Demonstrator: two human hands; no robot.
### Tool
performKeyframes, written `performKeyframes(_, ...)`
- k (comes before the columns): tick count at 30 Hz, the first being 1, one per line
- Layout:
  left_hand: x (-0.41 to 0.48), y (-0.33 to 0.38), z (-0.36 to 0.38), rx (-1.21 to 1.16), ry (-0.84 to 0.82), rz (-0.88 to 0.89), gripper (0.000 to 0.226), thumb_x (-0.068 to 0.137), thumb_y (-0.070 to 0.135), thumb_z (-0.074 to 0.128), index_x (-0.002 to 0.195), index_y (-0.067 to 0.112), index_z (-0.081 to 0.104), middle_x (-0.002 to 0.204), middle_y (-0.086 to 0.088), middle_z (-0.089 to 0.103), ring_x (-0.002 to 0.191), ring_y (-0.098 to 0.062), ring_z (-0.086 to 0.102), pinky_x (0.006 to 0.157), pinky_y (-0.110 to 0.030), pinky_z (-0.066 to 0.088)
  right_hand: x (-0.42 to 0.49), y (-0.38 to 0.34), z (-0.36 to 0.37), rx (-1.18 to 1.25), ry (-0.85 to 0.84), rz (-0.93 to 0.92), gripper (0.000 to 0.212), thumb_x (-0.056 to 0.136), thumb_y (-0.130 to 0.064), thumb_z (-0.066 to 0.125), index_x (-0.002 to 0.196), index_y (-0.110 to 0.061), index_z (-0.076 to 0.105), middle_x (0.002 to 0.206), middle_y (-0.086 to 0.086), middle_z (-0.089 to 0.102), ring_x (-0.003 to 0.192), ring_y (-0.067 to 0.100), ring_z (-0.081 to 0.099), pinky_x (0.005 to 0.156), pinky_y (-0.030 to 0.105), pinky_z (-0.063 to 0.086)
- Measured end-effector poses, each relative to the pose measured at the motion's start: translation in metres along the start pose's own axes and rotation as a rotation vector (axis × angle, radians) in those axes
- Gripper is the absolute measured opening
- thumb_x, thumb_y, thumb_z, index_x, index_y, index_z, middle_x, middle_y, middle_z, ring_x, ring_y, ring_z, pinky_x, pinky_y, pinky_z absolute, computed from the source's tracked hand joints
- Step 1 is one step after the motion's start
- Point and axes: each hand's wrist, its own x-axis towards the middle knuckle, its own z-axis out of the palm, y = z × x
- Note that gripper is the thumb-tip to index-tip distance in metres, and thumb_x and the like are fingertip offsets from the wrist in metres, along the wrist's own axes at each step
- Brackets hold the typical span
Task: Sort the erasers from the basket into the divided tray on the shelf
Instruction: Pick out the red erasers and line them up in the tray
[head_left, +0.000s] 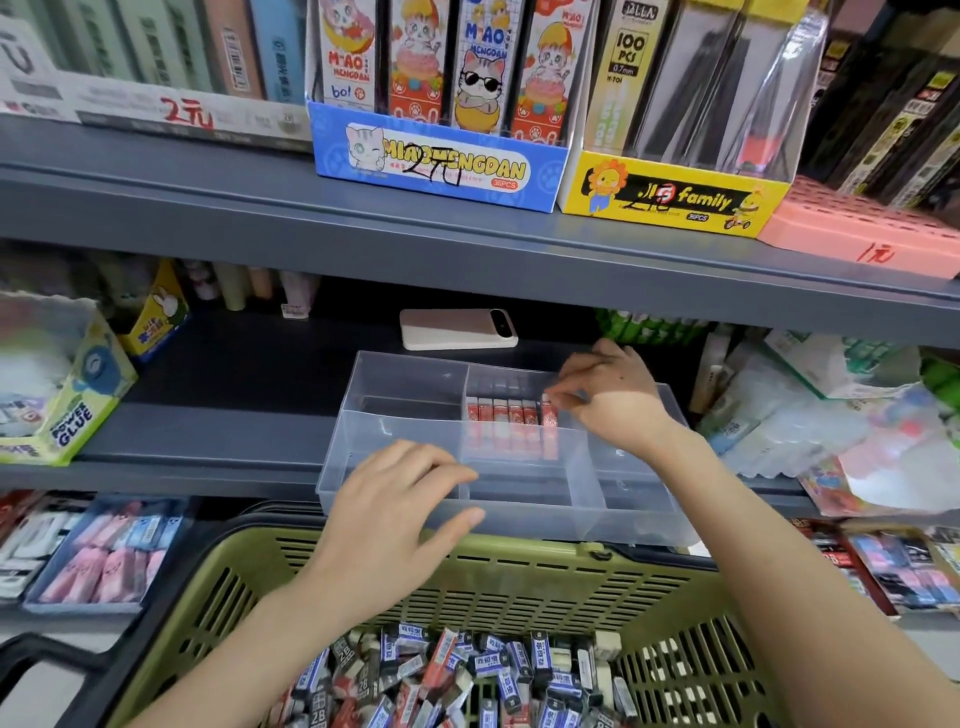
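The right hand (610, 402) pinches a red-sleeved rectangular eraser (549, 415), rightmost in the far middle compartment of the clear plastic divided tray (405, 379); the left hand (389, 519) hovers, fingers spread, at its near rim.

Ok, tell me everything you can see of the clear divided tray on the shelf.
The divided tray is a clear plastic box, lidless, split by walls into several compartments. It sits on the grey shelf, its front overhanging the edge above the green basket. One middle compartment holds a row of red erasers standing upright; the rest show none. The right hand pinches the rightmost eraser in its grip; the left hand appears to rest on the front left rim.
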Motion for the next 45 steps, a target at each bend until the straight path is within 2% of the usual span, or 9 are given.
performKeyframes(3, 0.001, -0.001, 0.000, 0.002, 0.005, -0.001, 0.038, 0.090, 0.049, 0.045, 0.104, 0.023, 0.070, 0.098, 0.013, 0.064, 0.094, -0.007, 0.058, 0.081, -0.021, 0.040, -0.007, 0.002, 0.007, 0.012, 0.085, -0.049, 0.025, 0.094, -0.027, 0.049, 0.107, -0.030, 0.070, 0.113, -0.011, 0.065, 0.105, 0.022, 0.041, 0.074, 0.029, 0.014)
performKeyframes(12, 0.000, -0.001, -0.009, -0.064, 0.013, -0.006, 0.040, 0.090, 0.044, 0.046, 0.106, 0.015, 0.070, 0.100, 0.004, 0.064, 0.096, -0.016, 0.057, 0.081, -0.034, 0.048, -0.051, -0.019, -0.016, 0.234, 0.375, -0.028, 0.011, 0.083, -0.016, 0.066, 0.089, -0.017, 0.076, 0.091, 0.000, 0.072, 0.088, 0.032, 0.056, 0.074, 0.038, 0.035)
performKeyframes(18, -0.029, 0.002, -0.021, 0.023, 0.250, 0.040, 0.027, 0.087, 0.028, 0.056, 0.096, 0.007, 0.071, 0.097, -0.007, 0.065, 0.092, -0.023, 0.056, 0.085, -0.031, 0.039, -0.135, -0.067, -0.011, 0.565, 0.457, -0.099, 0.017, 0.087, -0.024, 0.060, 0.088, -0.012, 0.072, 0.087, -0.003, 0.067, 0.085, 0.022, 0.056, 0.078, 0.036, 0.039)
performKeyframes(21, -0.058, 0.006, -0.018, -0.042, 0.166, -0.010, 0.025, 0.088, 0.026, 0.054, 0.091, 0.008, 0.070, 0.091, -0.003, 0.066, 0.088, -0.019, 0.057, 0.081, -0.030, 0.042, -0.172, -0.090, 0.016, 0.721, 0.240, -0.080, 0.014, 0.086, -0.022, 0.064, 0.090, -0.012, 0.073, 0.087, -0.002, 0.068, 0.085, 0.016, 0.057, 0.080, 0.027, 0.038)
performKeyframes(25, -0.097, 0.004, 0.010, -0.033, -0.472, -0.218, 0.018, 0.094, 0.029, 0.054, 0.101, 0.020, 0.066, 0.097, 0.006, 0.060, 0.093, -0.013, 0.056, 0.085, -0.033, 0.048, -0.194, -0.114, 0.076, 0.724, -0.307, 0.042, 0.023, 0.088, -0.023, 0.064, 0.108, -0.012, 0.069, 0.104, 0.002, 0.068, 0.098, 0.018, 0.059, 0.081, 0.021, 0.040)
performKeyframes(28, -0.114, -0.002, 0.040, 0.056, -0.825, -0.282, 0.028, 0.095, 0.035, 0.053, 0.116, 0.018, 0.062, 0.111, -0.002, 0.057, 0.105, -0.020, 0.056, 0.087, -0.031, 0.044, -0.197, -0.131, 0.115, 0.629, -0.424, 0.023, 0.031, 0.087, -0.021, 0.063, 0.118, -0.015, 0.063, 0.116, 0.002, 0.065, 0.109, 0.018, 0.055, 0.093, 0.028, 0.042)
performKeyframes(32, -0.131, -0.005, 0.075, 0.089, -0.803, -0.397, 0.042, 0.091, 0.038, 0.058, 0.124, 0.012, 0.058, 0.119, -0.008, 0.055, 0.111, -0.022, 0.051, 0.090, -0.031, 0.040, -0.206, -0.151, 0.145, 0.517, -0.465, 0.009, 0.046, 0.085, -0.017, 0.062, 0.129, -0.018, 0.050, 0.122, 0.004, 0.060, 0.115, 0.022, 0.051, 0.089, 0.034, 0.046)
performKeyframes(38, -0.146, -0.002, 0.108, -0.040, -0.582, -0.619, 0.041, 0.084, 0.049, 0.063, 0.121, 0.034, 0.059, 0.102, -0.001, 0.049, 0.109, -0.023, 0.043, 0.089, -0.028, 0.037, -0.233, -0.154, 0.167, 0.551, -0.530, 0.152, 0.040, 0.086, -0.023, 0.063, 0.118, -0.011, 0.044, 0.103, 0.008, 0.059, 0.098, 0.025, 0.055, 0.082, 0.036, 0.046)
performKeyframes(45, -0.138, 0.012, 0.125, 0.207, -0.566, -0.542, 0.032, 0.076, 0.054, 0.069, 0.092, 0.028, 0.060, 0.094, 0.005, 0.043, 0.103, -0.018, 0.043, 0.090, -0.032, 0.032, -0.229, -0.141, 0.158, 0.768, -0.556, 0.302, 0.018, 0.082, -0.028, 0.070, 0.071, -0.016, 0.064, 0.067, -0.003, 0.062, 0.059, 0.006, 0.051, 0.054, 0.015, 0.042)
